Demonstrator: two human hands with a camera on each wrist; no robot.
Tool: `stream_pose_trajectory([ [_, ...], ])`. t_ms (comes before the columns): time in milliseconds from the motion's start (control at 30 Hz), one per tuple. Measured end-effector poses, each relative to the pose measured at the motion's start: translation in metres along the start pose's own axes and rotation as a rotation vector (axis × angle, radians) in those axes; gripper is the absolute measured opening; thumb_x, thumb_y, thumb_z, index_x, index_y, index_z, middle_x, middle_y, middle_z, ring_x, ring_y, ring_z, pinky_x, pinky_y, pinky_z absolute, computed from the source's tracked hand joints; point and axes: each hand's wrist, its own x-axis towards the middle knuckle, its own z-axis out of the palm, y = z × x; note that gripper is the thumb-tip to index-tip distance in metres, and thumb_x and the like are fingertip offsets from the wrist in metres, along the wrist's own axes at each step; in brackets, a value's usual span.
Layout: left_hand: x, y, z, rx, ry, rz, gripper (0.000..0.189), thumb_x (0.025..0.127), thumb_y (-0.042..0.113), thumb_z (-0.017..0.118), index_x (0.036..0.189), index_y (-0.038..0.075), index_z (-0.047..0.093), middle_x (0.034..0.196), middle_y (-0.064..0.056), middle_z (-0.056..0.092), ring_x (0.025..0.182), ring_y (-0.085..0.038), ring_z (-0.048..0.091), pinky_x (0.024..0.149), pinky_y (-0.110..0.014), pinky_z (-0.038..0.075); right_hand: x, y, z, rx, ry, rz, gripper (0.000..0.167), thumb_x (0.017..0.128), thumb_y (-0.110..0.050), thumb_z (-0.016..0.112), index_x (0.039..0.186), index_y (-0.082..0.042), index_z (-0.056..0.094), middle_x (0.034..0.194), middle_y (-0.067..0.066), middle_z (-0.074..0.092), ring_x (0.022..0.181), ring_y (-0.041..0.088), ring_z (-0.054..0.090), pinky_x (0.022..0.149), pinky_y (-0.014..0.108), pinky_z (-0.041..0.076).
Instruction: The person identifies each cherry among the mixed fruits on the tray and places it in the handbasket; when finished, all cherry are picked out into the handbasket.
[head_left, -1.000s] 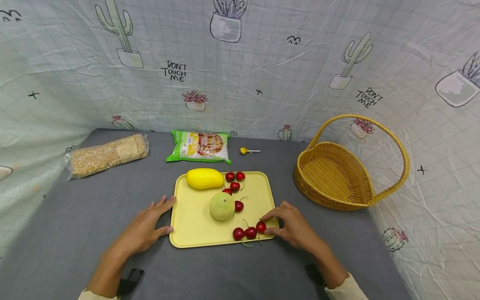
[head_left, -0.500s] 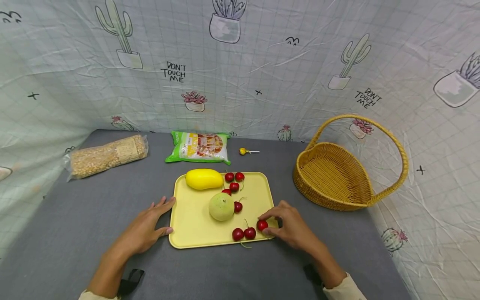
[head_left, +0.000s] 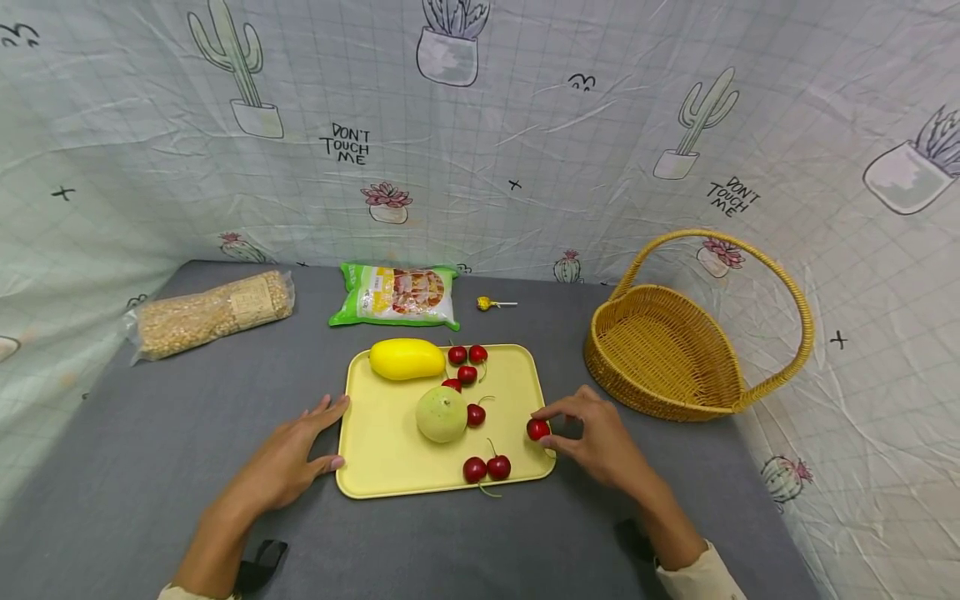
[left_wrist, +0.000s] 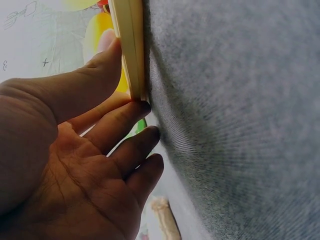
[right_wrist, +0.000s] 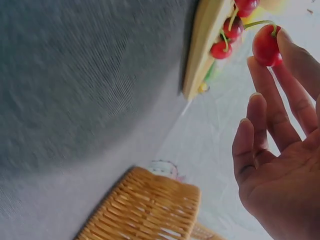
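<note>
Between thumb and fingers, my right hand [head_left: 596, 437] pinches a red cherry [right_wrist: 266, 45] by its sides, its green stem showing in the right wrist view. The cherry is over the right edge of a yellow tray [head_left: 382, 462]. My left hand [head_left: 281, 458] rests at the tray's left edge, thumb at the rim and fingers loosely extended, as the left wrist view [left_wrist: 125, 50] shows. On the tray lie a yellow mango [head_left: 407, 359], a round pale green fruit [head_left: 441, 415], two cherries [head_left: 486, 468] at the front edge and several more around the green fruit.
A wicker basket [head_left: 660, 350] with a tall handle stands right of the tray. Behind the tray lie a green-and-white food packet [head_left: 397, 294] and a lollipop [head_left: 495, 303]. A clear bag of yellowish kernels [head_left: 213, 314] lies at the back left. Printed cloth hangs behind.
My right hand has picked the rightmost cherry from the front row and moved it back and right, toward the tray's right edge. My left hand stays at the left edge.
</note>
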Motion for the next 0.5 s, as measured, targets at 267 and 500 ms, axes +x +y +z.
stream_pose_trajectory([
  [267,0.000,0.001,0.000,0.005,-0.003,0.001,0.086,0.091,0.013,0.084,0.164,0.004,0.040,0.166,-0.029,0.038,0.152,-0.052,0.039,0.114,-0.072,0.041,0.005,-0.001,-0.017,-0.053,0.070,0.001,0.038,0.077,-0.016,0.097,0.111,-0.029,0.084,0.088,-0.006,0.064,0.084,0.019,0.059,0.072,0.035,0.054],
  [500,0.000,0.002,-0.001,0.008,0.000,0.002,0.086,0.091,0.013,0.084,0.164,0.004,0.040,0.165,-0.031,0.038,0.152,-0.052,0.040,0.114,-0.072,0.042,0.011,0.002,-0.036,-0.087,0.121,0.050,0.039,0.077,-0.019,0.097,0.112,-0.027,0.084,0.096,-0.006,0.069,0.088,0.014,0.060,0.076,0.032,0.055],
])
